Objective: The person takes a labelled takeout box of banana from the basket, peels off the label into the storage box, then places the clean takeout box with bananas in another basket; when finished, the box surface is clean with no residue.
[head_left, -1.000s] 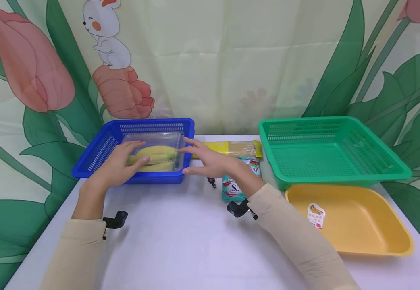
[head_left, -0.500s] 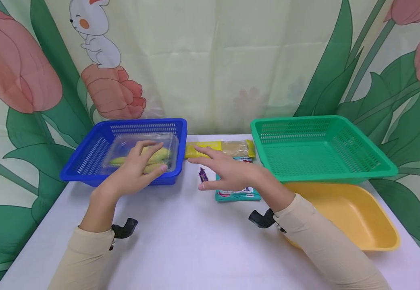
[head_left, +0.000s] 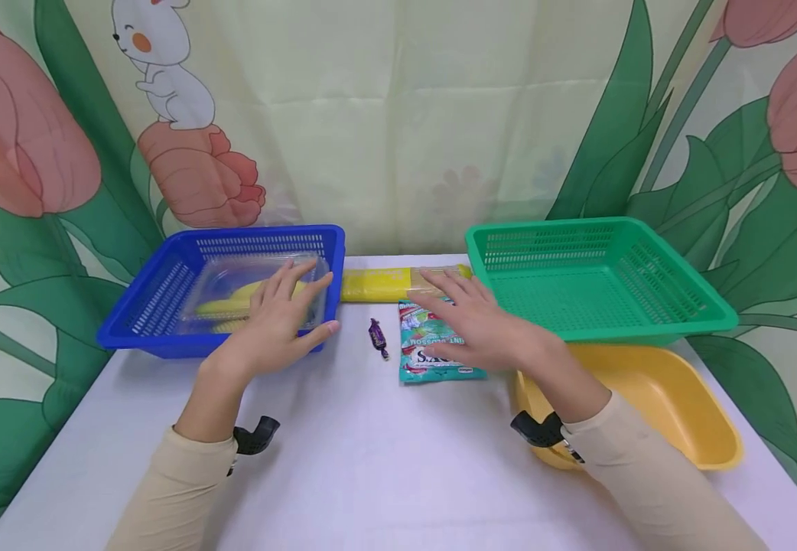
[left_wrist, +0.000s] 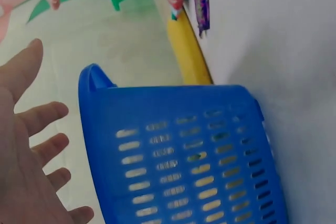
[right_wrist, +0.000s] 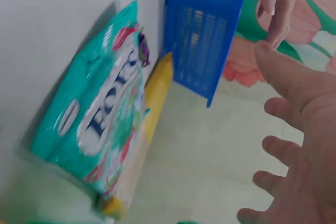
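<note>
My left hand [head_left: 271, 321] hovers with spread fingers above the front right of the blue basket [head_left: 123, 330]. Inside that basket lies a clear plastic box [head_left: 199, 287] holding yellow, banana-like pieces [head_left: 222, 307], partly hidden by the hand. My right hand [head_left: 491, 329], fingers apart and holding nothing, is over the teal candy bag [head_left: 415, 360], covering part of it. Between the hands a small purple wrapped candy [head_left: 378, 337] lies on the table. Behind them a long yellow packet [head_left: 374, 285] with a see-through section lies flat. The wrist views show both palms bare.
A green basket [head_left: 580, 337] stands at the back right. In front of it sits a yellow-orange tub [head_left: 688, 413], partly behind the right forearm. A white cloth covers the table [head_left: 385, 467], and a printed curtain [head_left: 343, 138] hangs behind.
The hands have come away from the clear box in the basket. The right hand has moved right, over the teal bag; the left has lifted slightly rightward. The view has turned a little right.
</note>
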A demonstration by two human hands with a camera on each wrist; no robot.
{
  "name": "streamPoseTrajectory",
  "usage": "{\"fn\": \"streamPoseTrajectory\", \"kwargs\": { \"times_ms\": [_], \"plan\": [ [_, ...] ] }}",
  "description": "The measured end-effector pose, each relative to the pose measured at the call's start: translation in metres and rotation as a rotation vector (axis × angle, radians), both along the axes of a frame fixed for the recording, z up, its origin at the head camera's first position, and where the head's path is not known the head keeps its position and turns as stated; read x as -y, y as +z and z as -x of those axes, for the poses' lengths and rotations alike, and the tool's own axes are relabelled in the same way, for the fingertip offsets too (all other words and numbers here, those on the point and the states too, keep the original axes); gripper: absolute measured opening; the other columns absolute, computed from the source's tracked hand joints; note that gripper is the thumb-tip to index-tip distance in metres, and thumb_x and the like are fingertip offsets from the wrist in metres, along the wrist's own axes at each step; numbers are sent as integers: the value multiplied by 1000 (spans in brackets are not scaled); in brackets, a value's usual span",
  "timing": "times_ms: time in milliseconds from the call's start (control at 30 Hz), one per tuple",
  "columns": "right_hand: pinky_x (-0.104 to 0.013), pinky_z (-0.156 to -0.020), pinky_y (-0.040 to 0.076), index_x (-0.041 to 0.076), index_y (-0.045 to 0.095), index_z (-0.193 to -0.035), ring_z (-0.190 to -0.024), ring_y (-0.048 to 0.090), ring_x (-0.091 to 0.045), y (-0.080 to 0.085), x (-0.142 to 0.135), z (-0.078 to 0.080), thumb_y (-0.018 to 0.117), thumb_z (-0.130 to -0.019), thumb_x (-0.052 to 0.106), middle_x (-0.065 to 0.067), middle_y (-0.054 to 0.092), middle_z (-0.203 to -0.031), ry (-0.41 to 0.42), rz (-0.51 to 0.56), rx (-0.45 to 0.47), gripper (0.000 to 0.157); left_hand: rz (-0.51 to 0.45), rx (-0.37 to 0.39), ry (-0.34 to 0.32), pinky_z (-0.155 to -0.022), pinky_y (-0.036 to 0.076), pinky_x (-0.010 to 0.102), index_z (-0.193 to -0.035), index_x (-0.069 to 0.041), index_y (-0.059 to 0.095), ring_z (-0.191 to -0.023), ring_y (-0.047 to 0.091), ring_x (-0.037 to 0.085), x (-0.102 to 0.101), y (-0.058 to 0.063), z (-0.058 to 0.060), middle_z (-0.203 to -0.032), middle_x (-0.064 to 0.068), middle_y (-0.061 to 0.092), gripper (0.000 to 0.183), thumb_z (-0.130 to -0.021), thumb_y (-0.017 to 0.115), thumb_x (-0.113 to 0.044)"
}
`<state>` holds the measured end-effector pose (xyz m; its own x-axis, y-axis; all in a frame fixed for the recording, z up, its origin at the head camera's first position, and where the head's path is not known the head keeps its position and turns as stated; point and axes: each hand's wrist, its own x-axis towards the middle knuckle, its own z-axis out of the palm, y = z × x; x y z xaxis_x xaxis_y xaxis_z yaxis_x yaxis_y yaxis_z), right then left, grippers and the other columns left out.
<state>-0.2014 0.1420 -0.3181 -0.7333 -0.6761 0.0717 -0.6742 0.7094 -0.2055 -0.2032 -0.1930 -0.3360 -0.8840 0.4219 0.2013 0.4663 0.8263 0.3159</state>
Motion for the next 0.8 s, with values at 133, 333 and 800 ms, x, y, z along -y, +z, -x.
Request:
{"fn": "streamPoseTrajectory", "kwargs": {
  "times_ms": [133, 333, 800],
  "plan": [
    [-70, -122, 6, 27, 31, -162, -158, 4, -41, -4, -11, -1, 74, -94, 45, -6, 11, -173, -68, -45, -79, 83, 9, -10, 38, -119, 1, 73, -163, -20, 31, -158, -7, 36, -3, -2, 0, -172, 8, 11, 76, -100, 60, -53],
    [-69, -122, 3, 22, 33, -162, -157, 4, -44, -4, -27, -1, 72, -94, 48, -8, 11, -173, -136, -73, -139, 82, 59, -16, 58, -119, -1, 74, -163, -18, 31, -158, -5, 39, -7, -3, 0, -174, 7, 7, 79, -99, 61, -54],
    [-71, -121, 5, 20, 29, -164, -156, 6, -46, -8, -68, -5, 61, -97, 57, -13, 10, -173, -347, -174, -258, 83, 264, -150, 127, -120, -4, 71, -164, -24, 26, -158, -12, 37, -31, -10, -3, -174, 4, -9, 81, -99, 60, -57]
  ]
}}
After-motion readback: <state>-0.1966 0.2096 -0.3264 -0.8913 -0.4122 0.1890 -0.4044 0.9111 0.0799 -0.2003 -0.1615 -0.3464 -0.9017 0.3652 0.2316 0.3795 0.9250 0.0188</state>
